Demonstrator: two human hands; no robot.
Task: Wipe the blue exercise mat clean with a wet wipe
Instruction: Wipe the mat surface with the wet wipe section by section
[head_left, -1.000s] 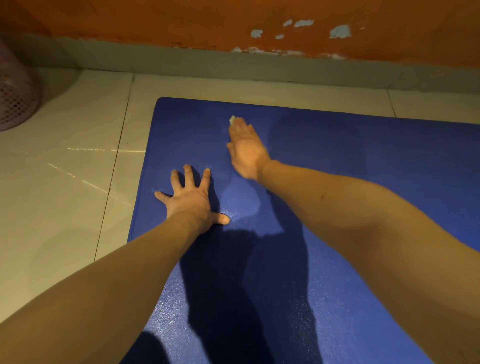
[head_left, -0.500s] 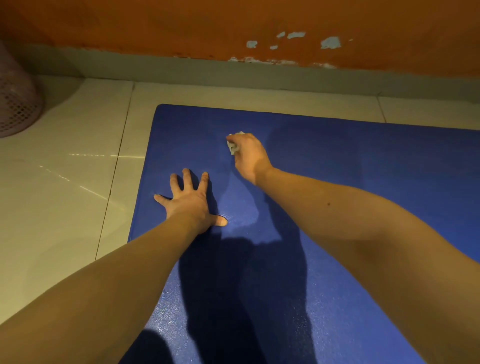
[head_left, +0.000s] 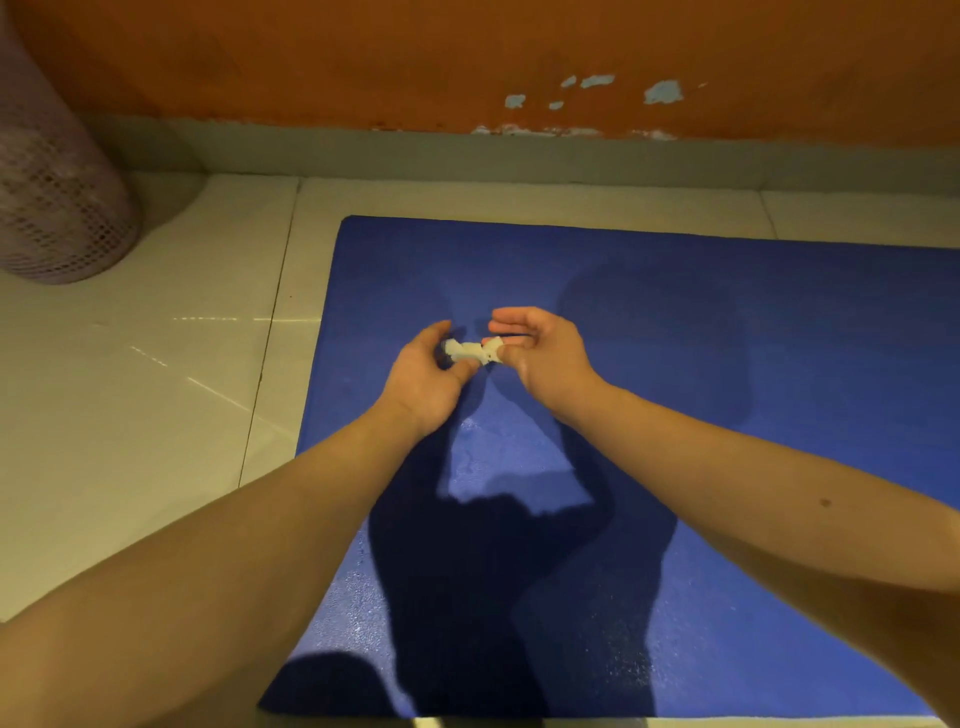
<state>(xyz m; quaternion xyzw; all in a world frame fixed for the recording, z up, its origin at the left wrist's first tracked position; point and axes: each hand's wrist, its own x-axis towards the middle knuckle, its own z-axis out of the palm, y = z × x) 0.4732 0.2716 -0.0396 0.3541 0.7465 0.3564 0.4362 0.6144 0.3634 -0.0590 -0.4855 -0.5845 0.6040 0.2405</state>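
Forearms: two, bare, entering from the lower corners and converging toward mid-mat.

Mat (head_left: 779, 364): blue, flat on floor; near edge and left corner in view. Carries dark arm and hand shadows down its middle, with fine glinting specks near the front. Bare of any hand now, unlike half a second ago.

Left hand (head_left: 423, 379): raised off mat, fingers curled, pinching left end of wipe. Earlier lay flat on mat with fingers spread; now lifted and brought to centre.

Wipe (head_left: 470, 352): small, white, crumpled into a short twisted strip. Held above mid-mat, spanning the gap between both hands. Earlier pressed to mat under right hand, farther back; now off the surface.

Right hand (head_left: 545, 358): raised off mat, pinching right end of wipe low down, upper fingers extended leftward. Earlier reached forward and bore down on mat; now drawn back level with left.

Floor (head_left: 156, 415): pale tiles, left of and beyond mat.

Basket (head_left: 57, 208): pinkish mesh, on floor at far left, well apart from mat.

Skirting (head_left: 623, 158): grey band along wall foot.

Wall (head_left: 363, 62): orange, paint chipped at upper right.
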